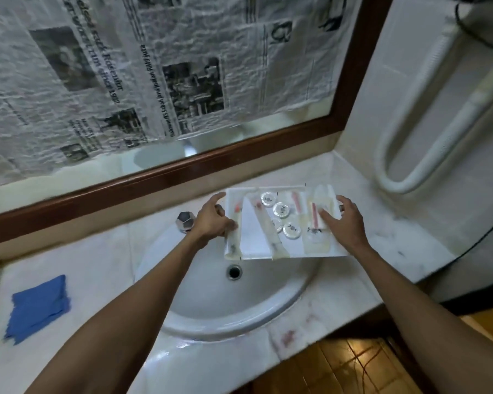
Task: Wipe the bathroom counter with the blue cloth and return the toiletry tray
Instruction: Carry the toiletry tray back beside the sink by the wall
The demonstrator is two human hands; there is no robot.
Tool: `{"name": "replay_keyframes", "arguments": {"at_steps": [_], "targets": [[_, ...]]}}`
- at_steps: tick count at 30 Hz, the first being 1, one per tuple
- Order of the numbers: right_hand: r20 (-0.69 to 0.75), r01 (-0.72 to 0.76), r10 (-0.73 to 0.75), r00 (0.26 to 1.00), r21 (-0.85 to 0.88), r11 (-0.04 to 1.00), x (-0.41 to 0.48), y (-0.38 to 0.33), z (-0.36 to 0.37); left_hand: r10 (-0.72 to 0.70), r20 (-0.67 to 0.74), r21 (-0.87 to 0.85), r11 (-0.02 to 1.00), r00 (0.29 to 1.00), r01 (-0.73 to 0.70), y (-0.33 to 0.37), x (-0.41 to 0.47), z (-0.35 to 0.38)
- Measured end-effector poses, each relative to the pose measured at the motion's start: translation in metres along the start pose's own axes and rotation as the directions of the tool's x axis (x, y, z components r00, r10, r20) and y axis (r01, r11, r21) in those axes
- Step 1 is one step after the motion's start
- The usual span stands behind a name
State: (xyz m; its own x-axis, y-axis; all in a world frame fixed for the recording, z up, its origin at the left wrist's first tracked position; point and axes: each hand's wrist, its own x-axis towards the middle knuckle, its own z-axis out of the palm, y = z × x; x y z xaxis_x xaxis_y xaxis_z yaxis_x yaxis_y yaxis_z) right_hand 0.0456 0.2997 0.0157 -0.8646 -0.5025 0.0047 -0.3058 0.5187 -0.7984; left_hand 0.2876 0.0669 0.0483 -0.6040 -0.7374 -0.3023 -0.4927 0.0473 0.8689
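A white toiletry tray (256, 245) with round silver-capped items and wrapped sachets hangs over the back of the sink basin (211, 305). My left hand (211, 220) grips its left edge and my right hand (342, 220) holds its right edge, fingers over the rim. The folded blue cloth (39, 307) lies on the marble counter (83, 265) at the far left, away from both hands.
A faceted chrome tap knob (185, 221) stands just left of the tray. A wood-framed mirror (182, 172) covered in newspaper runs along the back. A white looped fixture (410, 137) hangs on the right wall. A black cable (484, 237) drops at the counter's right end.
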Motion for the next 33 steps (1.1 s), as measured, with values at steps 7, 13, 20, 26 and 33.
{"name": "replay_keyframes", "arguments": {"at_steps": [7,13,20,26,33], "targets": [[-0.054,-0.078,0.078,0.996,0.004,0.997,0.064,0.017,-0.019,0.019,0.013,0.06,0.998,1.0,-0.02,0.035,0.071,0.042],[-0.004,-0.106,0.106,0.994,-0.004,0.994,0.145,0.03,-0.023,-0.003,-0.038,0.142,0.99,0.999,0.009,0.053,0.13,0.084],[0.15,-0.182,0.188,0.971,-0.053,0.982,0.244,0.055,-0.022,-0.148,-0.105,0.144,0.976,0.983,0.162,0.066,0.184,0.138],[0.264,-0.166,0.2,0.944,-0.148,0.975,0.303,0.08,-0.015,-0.22,-0.137,0.159,0.958,0.966,0.24,0.063,0.221,0.179],[0.383,-0.178,0.245,0.891,-0.202,0.963,0.34,0.095,-0.014,-0.266,-0.157,0.192,0.937,0.951,0.293,0.063,0.255,0.208]]}}
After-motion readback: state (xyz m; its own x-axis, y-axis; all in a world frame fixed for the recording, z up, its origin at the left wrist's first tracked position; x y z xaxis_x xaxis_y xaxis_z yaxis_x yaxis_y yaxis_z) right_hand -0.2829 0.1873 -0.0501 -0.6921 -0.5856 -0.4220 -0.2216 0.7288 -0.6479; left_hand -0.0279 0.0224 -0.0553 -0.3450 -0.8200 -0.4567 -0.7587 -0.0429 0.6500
